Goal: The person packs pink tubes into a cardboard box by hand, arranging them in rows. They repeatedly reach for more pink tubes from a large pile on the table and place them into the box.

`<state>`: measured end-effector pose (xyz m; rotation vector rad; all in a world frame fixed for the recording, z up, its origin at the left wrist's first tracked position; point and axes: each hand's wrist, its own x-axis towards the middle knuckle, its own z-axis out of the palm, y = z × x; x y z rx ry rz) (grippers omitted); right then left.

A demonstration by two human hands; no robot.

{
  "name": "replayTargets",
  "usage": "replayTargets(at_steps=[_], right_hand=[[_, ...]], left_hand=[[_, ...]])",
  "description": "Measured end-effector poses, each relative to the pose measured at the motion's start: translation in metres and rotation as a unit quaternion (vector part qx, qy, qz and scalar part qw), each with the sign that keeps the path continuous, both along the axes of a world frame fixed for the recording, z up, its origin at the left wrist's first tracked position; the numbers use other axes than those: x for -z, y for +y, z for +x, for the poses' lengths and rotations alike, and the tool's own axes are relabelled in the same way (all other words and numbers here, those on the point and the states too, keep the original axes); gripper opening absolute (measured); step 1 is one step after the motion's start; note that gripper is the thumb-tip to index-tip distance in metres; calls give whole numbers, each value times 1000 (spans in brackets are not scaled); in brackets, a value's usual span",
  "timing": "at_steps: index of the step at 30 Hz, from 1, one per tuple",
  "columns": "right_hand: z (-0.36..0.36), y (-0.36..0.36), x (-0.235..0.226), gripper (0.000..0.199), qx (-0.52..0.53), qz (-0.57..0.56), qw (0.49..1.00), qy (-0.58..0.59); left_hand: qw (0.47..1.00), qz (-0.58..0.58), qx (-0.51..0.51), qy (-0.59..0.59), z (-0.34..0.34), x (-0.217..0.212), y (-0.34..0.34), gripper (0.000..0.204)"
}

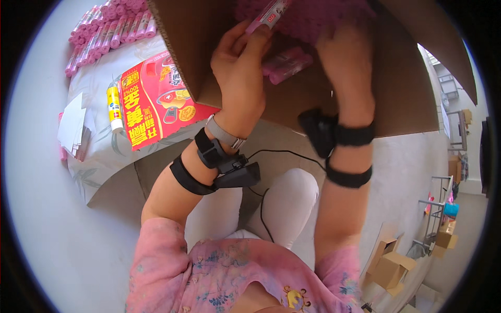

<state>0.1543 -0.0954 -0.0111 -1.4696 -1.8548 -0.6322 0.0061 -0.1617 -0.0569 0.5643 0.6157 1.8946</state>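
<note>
The slim pink roll with a white label (pixel 270 19) is up at the mouth of a large open brown cardboard box (pixel 399 96), tilted, its lower end pinched between the thumb and fingers of the person's left hand (pixel 238 62). The right hand (pixel 345 49) reaches into the box against a dense heap of bright pink rolls (pixel 308 18); its fingers are blurred and partly hidden, so I cannot tell whether they grip anything. Between the two hands, a few loose pink rolls (pixel 286 65) lie apart from that heap.

Left of the box stands a table under a pale, leaf-patterned cloth (pixel 107 156). On it, nearest the box, lies a flat red sheet with yellow printing (pixel 159 101); just beside that is a yellow tube with a white cap (pixel 114 108), then a stack of white paper slips (pixel 73 128). Farther back, more pink rolls (pixel 112 31) are piled in rows.
</note>
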Motion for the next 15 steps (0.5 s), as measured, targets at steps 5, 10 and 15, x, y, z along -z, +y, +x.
replayTargets(at_steps=[5, 10, 15], right_hand=[[-5, 58, -38, 37, 18, -3, 1000, 1], [2, 78, -74, 38, 4, -76, 997, -13], [7, 89, -81, 39, 6, -88, 996, -21]], left_hand=[[997, -2, -50, 52, -29, 5, -2, 42], [998, 3, -25, 57, -33, 8, -13, 40], [998, -5, -8, 64, -39, 12, -14, 40]])
